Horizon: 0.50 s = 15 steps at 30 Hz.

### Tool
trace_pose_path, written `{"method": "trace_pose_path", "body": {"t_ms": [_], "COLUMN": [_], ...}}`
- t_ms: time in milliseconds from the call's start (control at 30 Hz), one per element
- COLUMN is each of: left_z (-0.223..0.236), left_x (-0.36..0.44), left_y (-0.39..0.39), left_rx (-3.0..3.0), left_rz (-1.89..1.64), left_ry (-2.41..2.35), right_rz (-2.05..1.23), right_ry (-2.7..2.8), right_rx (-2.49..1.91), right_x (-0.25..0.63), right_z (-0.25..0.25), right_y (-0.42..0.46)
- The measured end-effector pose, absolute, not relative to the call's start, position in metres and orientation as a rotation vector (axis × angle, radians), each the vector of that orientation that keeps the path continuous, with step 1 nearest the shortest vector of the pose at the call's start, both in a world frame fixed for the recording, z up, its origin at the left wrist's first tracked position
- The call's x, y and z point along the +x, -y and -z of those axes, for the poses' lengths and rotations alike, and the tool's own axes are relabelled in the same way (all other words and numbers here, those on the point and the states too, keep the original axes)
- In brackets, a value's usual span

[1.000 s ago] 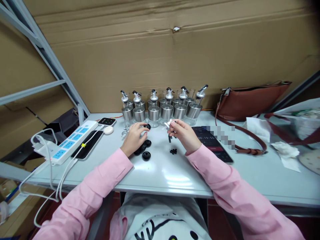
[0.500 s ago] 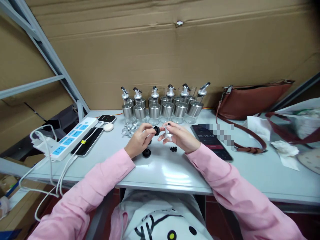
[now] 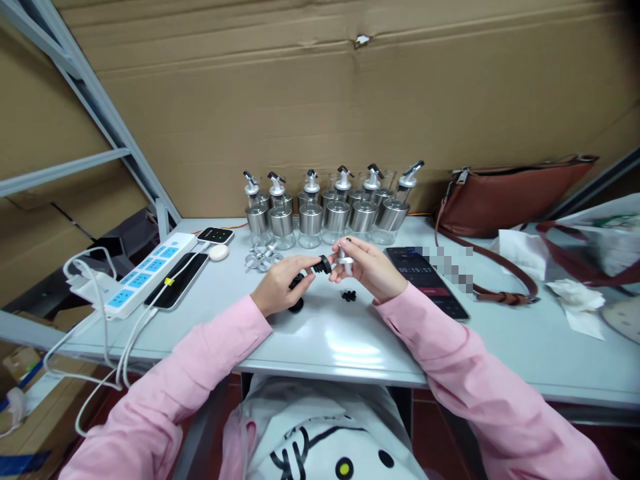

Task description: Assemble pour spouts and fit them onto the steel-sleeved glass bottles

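Stopper (image 3: 324, 265), pinched in the left hand (image 3: 281, 283), has moved right, now just beside the spout (image 3: 345, 260) gripped by the right hand (image 3: 373, 268); seemingly both parts are ready to work on.

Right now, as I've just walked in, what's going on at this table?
A person's left hand is holding a black stopper, while the right hand holds a silver spout close beside it. Small black pieces lie on the table near the right hand. Beyond the hands stand glass bottles, the front ones fitted with pouring tops.
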<state>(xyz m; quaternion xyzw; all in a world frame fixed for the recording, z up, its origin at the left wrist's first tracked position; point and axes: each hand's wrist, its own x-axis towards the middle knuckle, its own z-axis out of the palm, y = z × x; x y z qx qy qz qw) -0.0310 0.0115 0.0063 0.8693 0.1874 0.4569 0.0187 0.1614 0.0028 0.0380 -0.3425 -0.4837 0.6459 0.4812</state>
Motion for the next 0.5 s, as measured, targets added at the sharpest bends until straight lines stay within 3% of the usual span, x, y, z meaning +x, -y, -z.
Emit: {"method": "trace_pose_path", "body": {"t_ms": [500], "left_z": [-0.0034], "left_x": [-0.028], "left_y": [-0.0112], "left_rx": [2.72], "left_rz": [-1.532], "left_ry": [-0.586], "right_rz": [-1.202], "right_ry": [1.184], "right_rx": [-0.885], "right_x": [0.1635], "right_z": [-0.0331], "right_y": [-0.0077]}}
